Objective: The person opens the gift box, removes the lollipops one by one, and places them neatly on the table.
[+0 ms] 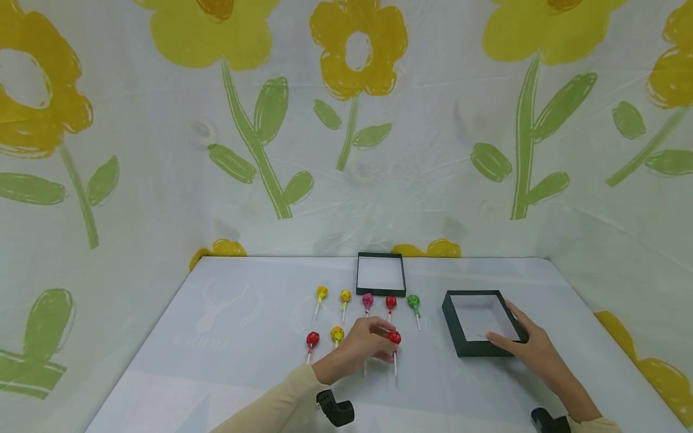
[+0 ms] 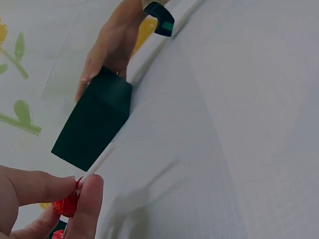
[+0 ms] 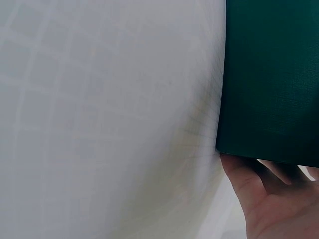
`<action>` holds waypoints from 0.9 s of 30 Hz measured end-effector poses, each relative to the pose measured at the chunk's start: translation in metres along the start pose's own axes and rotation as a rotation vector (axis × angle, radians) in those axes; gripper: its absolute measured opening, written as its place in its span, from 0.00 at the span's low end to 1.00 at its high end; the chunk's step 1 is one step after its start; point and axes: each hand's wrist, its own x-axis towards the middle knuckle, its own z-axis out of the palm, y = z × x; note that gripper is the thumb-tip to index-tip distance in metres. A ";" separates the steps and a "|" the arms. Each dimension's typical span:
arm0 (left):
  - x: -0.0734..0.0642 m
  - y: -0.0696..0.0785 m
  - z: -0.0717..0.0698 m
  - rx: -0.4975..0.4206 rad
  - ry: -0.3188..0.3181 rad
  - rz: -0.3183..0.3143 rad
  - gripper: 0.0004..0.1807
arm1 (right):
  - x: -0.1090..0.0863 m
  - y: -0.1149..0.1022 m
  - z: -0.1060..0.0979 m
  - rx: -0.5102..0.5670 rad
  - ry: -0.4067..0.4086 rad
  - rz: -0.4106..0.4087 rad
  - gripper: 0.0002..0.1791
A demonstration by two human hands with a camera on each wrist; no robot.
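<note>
My left hand [image 1: 368, 343] pinches a red-wrapped lollipop [image 1: 394, 337] between thumb and fingertips, its white stick pointing down in the head view. That same lollipop [image 2: 67, 205] shows between the fingers in the left wrist view. My right hand [image 1: 533, 349] grips the right side of a dark green box [image 1: 452, 328] with a white inside; the thumb lies over the front rim. In the right wrist view, fingers press against the end of the box [image 3: 271, 79]. Another white stick [image 1: 365, 367] shows below my left hand, its candy hidden.
Behind my left hand lies a row of lollipops: two yellow [image 1: 322, 292], one pink [image 1: 367, 299], one red [image 1: 391, 302], one green [image 1: 414, 302]. Nearer are a red lollipop [image 1: 312, 340] and a yellow one [image 1: 337, 334]. A shallow dark-rimmed lid [image 1: 381, 293] lies at the table's back.
</note>
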 end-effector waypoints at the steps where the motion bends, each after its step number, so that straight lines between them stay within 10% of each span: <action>1: 0.000 -0.001 0.000 0.016 0.003 0.004 0.16 | 0.000 0.000 0.000 -0.001 0.000 -0.001 0.58; 27: 0.004 -0.004 0.015 0.504 0.088 0.114 0.11 | 0.001 0.001 0.001 0.017 0.001 -0.009 0.57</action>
